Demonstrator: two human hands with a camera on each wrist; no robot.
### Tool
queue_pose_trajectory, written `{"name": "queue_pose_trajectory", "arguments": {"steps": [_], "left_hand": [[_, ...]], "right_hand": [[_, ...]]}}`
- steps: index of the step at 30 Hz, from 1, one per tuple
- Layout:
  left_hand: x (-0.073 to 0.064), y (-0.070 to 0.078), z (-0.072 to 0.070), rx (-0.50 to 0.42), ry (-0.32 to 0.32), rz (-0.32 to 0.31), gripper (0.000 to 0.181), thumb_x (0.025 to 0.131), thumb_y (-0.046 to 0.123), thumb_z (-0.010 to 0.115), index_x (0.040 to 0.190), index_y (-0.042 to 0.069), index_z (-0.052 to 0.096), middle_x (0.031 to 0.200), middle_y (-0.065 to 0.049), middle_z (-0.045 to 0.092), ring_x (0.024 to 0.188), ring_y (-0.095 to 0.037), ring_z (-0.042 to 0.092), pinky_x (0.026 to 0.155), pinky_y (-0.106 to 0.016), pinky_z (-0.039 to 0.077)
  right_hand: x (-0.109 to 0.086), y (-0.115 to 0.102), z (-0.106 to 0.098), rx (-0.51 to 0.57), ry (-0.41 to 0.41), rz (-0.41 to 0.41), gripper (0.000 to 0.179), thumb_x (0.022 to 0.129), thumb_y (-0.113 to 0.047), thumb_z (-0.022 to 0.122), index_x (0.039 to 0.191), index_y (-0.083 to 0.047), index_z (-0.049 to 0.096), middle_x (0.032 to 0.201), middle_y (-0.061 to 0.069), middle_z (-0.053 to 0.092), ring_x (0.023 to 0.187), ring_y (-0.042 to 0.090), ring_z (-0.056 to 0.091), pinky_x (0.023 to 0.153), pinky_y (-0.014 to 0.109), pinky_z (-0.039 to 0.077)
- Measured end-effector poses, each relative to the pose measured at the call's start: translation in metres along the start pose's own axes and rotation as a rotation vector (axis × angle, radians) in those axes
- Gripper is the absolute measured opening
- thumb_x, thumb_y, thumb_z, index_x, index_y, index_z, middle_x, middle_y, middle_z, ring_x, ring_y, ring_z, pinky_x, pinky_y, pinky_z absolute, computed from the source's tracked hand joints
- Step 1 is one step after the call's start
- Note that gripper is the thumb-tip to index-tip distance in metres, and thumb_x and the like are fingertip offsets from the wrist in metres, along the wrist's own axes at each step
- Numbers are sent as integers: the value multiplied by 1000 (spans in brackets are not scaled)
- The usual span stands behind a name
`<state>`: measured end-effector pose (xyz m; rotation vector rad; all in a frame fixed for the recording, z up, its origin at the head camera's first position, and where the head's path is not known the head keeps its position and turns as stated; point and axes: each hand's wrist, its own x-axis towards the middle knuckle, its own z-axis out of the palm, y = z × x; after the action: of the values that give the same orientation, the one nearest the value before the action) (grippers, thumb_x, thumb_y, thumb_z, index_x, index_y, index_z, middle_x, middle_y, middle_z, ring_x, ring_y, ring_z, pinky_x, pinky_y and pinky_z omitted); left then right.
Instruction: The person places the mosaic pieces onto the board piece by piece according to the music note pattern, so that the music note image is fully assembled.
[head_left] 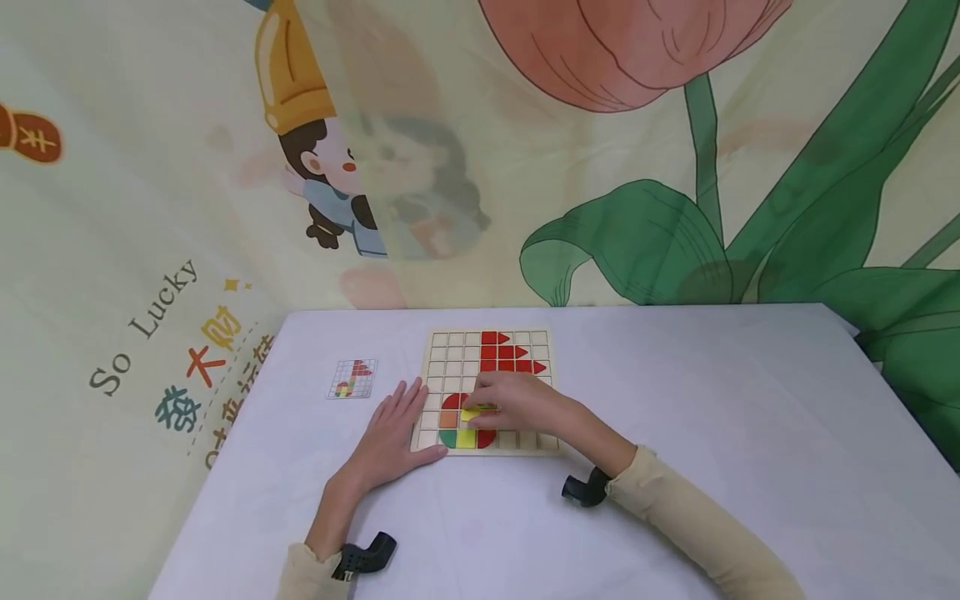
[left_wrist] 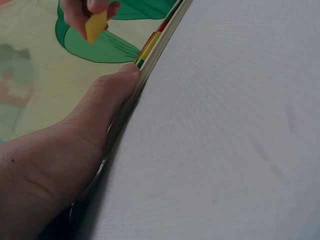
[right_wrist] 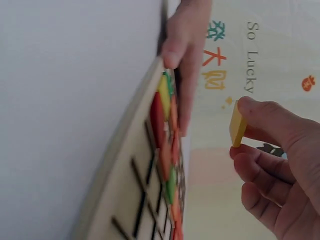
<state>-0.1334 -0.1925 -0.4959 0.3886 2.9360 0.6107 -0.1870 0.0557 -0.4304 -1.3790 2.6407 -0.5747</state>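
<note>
A wooden grid board (head_left: 448, 367) lies on the table, with shaped tiles in some of its cells. My left hand (head_left: 390, 433) rests along its left edge, fingers spread, thumb at the near corner. Over the board's lower middle, my right hand (head_left: 521, 404) pinches a yellow square tile (right_wrist: 237, 125) between thumb and fingertip, held above the surface in the right wrist view. Below it sit a green rounded tile (head_left: 447, 438), another yellow tile (head_left: 466, 439) and a red rounded tile (head_left: 486, 439). An orange tile (head_left: 447, 419) lies left of the fingers; the right hand hides some cells.
Red squares and triangles (head_left: 506, 352) fill cells in the board's upper right. A small pattern card (head_left: 352, 379) lies left of the board on the white-covered table (head_left: 712, 400). A printed cloth (head_left: 465, 275) hangs behind. Both wrists wear black cameras (head_left: 367, 557).
</note>
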Motion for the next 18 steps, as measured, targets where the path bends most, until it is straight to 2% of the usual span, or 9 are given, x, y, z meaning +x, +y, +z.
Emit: {"name": "queue_pose_trajectory", "arguments": {"steps": [8,11,18], "left_hand": [[-2,3,-3,2,-3,-7,101,81,64,63,156,13,19,165,-6,14,153,-31,5,122,-57,13],[-2,2,-2,2,-2,-8,101,81,64,63,156,14,19,165,-6,14,153,-31,5,122,-58,13],[0,1,-1,-6,-3,-13,101,81,65,63,156,15,18,165,-5,13,154,-30,4,122,-57,11]], "right_hand": [[5,-1,17,-32,-65,40,23,88,-34,71,105,-20,76,89,-7,62,74,4,49,61,14,42],[6,-4,19,-75,-87,47,19,89,-34,70,102,-20,75,82,-8,59,70,5,47,58,15,39],[8,-10,27,-123,-58,58,15,88,-27,72,99,-18,77,75,-7,53,68,6,43,53,14,34]]}}
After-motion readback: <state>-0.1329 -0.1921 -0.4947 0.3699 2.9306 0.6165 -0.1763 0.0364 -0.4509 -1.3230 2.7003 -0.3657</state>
